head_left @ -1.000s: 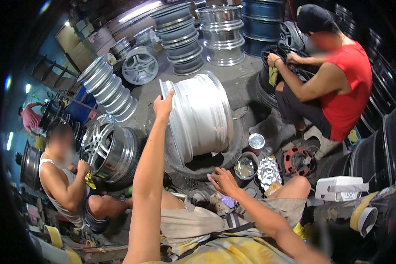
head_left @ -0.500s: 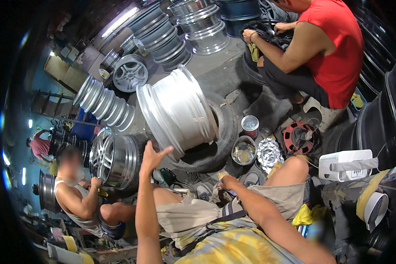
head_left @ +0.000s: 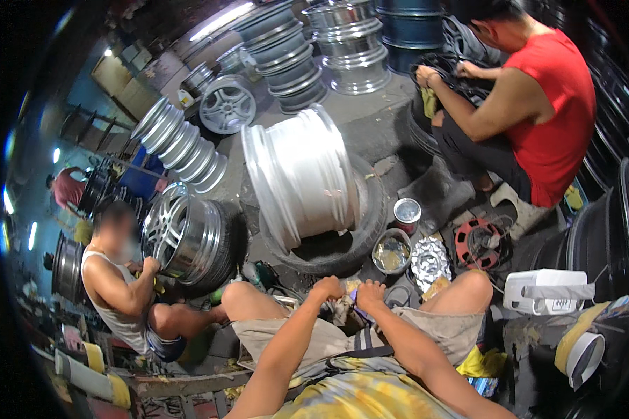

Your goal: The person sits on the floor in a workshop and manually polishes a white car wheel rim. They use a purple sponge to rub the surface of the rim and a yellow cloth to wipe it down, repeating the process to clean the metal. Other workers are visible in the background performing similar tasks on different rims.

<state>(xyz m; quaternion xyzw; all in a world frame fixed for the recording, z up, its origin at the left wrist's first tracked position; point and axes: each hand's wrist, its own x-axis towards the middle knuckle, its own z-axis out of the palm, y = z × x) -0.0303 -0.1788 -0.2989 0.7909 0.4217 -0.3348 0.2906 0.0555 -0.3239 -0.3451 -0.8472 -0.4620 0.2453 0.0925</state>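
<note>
In front of my lap my two hands are close together. My left hand is closed, its fingers curled down; what they grip, if anything, is hidden. A small tan piece, perhaps sandpaper or cloth, shows by the fingertips of my right hand, which is closed over it, with a bit of purple below. Just beyond my hands, a big silver wheel rim leans on its side, resting on a black tyre lying flat. Neither hand touches the rim.
Right of the tyre stand a lidded can, an open can, crumpled foil and a red reel. One co-worker sits far right; another handles a chrome wheel at left. Stacked rims stand behind.
My left hand, raised and spread near the rim before, has come down beside my right hand, fingers now curled. The view has shifted slightly, so the surroundings sit a little to the right.
</note>
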